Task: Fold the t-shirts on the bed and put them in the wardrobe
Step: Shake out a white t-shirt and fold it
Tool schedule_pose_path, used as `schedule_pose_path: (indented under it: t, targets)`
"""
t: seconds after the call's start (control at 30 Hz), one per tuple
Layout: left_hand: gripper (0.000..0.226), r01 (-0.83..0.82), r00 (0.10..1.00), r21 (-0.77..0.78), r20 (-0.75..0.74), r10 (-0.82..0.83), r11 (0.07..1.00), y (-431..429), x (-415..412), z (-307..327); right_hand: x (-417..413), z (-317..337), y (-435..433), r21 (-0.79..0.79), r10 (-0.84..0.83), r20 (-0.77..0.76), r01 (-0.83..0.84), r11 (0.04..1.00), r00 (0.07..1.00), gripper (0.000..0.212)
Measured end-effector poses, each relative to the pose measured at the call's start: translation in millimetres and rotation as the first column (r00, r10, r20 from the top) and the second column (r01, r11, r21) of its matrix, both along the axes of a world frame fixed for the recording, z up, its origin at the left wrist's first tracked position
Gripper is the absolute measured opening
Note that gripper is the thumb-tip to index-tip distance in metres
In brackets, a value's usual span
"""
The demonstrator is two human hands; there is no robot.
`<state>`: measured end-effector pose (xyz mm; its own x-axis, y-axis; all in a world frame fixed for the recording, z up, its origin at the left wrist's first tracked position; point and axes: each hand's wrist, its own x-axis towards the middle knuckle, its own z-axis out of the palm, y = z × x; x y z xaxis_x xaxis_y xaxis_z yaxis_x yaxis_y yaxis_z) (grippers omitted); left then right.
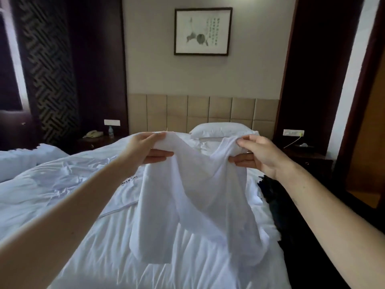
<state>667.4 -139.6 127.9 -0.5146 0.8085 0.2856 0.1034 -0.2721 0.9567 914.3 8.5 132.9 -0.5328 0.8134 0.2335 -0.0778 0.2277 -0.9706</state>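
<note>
Now holding a white t-shirt (187,201) up over the bed (93,257) with both arms stretched forward. Gripping its bunched top edge on one side with the left hand (145,149), thumb above the cloth and fingers curled beneath. Pinching the other side of that edge with the right hand (258,155) in the same way, thumb over the fold, fingers under it. Letting the cloth sag between the two grips and droop in soft folds toward the rumpled white duvet (52,184); cannot tell whether the hem touches the cover. Behind the hanging shirt, lying flat on the duvet, a second white t-shirt (131,186) with small dark lettering, partly hidden. Just beside the right forearm, at the bed's right edge, a dark crumpled cloth (270,197) in a heap. Farther back, at the head of the bed, a white pillow (218,129) against a tan padded headboard (208,109), and above that a framed ink picture (203,31) on the pale wall. To the left of the bed, on a dark nightstand (93,142), a pale telephone (92,134) with a small water bottle (111,130) just beside it, under a white switch panel (111,122). To the right, on another dark nightstand, a tissue box (304,146), with a white wall panel (293,132) and a cord (293,141) above it.
</note>
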Motion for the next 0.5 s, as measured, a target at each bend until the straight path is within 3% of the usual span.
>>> schedule_pose_path:
  t: [0.13, 0.5]
  targets:
    - [0.019, 0.01, 0.998, 0.101, -0.066, -0.004, 0.995, -20.9, 9.7, 39.9, -4.2, 44.0, -13.3, 0.066, 0.021, -0.12, -0.013, 0.998, 0.993, 0.007]
    - [0.022, -0.111, 0.97, 0.406, -0.156, 0.188, 0.907, -36.0, 11.0, 129.3, -13.8, 139.7, -30.0, 0.209, 0.118, -0.286, -0.058, 0.976, 0.951, 0.011]
